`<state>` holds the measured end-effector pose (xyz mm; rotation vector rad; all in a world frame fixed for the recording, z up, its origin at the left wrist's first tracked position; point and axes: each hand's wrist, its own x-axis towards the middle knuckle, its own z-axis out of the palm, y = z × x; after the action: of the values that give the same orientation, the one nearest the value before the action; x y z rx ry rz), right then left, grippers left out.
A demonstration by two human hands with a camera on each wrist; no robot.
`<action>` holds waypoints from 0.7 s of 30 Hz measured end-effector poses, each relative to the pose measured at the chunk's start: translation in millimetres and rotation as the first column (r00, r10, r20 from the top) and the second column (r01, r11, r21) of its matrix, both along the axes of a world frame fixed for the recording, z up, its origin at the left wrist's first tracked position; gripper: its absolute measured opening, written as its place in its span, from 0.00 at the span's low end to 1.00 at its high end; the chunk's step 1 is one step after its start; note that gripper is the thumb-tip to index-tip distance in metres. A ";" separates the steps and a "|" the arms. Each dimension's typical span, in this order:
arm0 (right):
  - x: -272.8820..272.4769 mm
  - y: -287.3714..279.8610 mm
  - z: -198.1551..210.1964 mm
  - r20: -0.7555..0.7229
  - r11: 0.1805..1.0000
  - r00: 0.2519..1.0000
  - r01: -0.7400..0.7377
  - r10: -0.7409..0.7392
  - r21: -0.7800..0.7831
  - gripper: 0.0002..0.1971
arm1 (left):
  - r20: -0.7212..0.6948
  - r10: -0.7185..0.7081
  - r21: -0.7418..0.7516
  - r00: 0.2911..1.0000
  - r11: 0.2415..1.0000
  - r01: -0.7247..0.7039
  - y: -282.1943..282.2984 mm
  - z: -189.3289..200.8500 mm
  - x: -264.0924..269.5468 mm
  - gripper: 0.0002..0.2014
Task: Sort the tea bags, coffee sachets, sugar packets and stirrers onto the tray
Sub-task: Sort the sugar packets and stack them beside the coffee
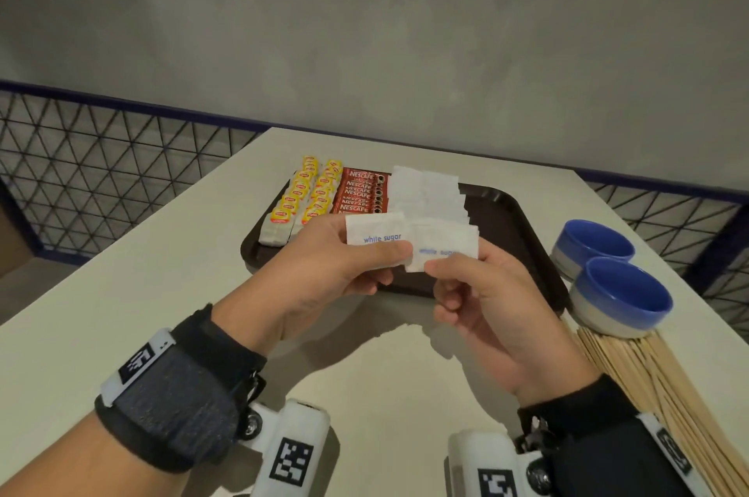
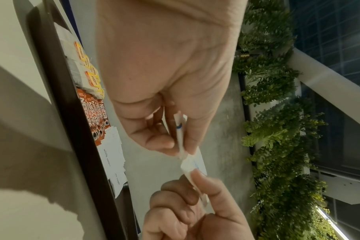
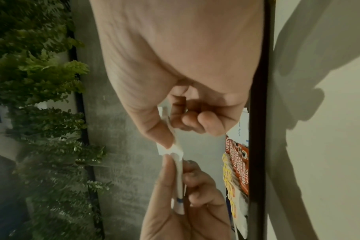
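Note:
A dark brown tray (image 1: 514,221) lies in the middle of the table. On it stand two rows of yellow tea bags (image 1: 302,194), a row of red Nescafe sachets (image 1: 358,192) and overlapping white sugar packets (image 1: 429,192). Above the tray's near edge my left hand (image 1: 324,269) pinches a white sugar packet (image 1: 375,233) between thumb and fingers. My right hand (image 1: 482,294) pinches a second sugar packet (image 1: 444,245) whose edge overlaps the first. In the left wrist view the left-hand packet (image 2: 180,139) shows edge-on; the right-hand packet (image 3: 170,149) shows edge-on in the right wrist view. Wooden stirrers (image 1: 656,383) lie on the table at the right.
Two blue bowls (image 1: 608,273) stand to the right of the tray, the nearer one at the stirrers' far end. A wire mesh railing (image 1: 101,156) runs behind the table on both sides. Green plants (image 2: 277,113) show beyond the hands in the wrist views.

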<state>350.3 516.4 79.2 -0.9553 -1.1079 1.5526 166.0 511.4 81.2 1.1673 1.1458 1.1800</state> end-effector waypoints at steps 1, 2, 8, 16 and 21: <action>0.9 -0.1 1.8 -0.047 1.000 0.999 0.028 -0.028 -0.008 0.13 | 0.003 0.021 -0.003 1.000 1.000 -0.021 0.8 -1.0 0.3 0.11; 2.1 -0.8 3.7 -0.093 0.998 0.993 0.065 -0.066 -0.011 0.15 | 0.007 0.034 -0.005 0.999 0.999 -0.034 1.6 -2.1 0.4 0.10; 6.2 -2.0 4.7 0.057 0.961 0.973 0.209 -0.222 0.179 0.09 | -0.027 0.010 0.008 1.000 1.000 -0.010 -0.3 -5.6 7.2 0.06; -2.9 -13.3 6.8 0.327 0.912 0.930 0.022 -0.169 0.410 0.13 | 0.144 -0.057 -0.010 0.988 0.998 0.059 -9.4 2.7 18.4 0.16; -2.9 -14.4 8.4 0.414 0.893 0.898 -0.057 -0.150 0.446 0.20 | 0.121 -0.176 0.034 0.977 0.984 0.173 -10.0 6.8 12.0 0.17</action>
<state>347.5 502.0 87.6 -1.0200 -1.6627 0.9809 177.9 501.4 88.0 1.1707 0.9186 1.1165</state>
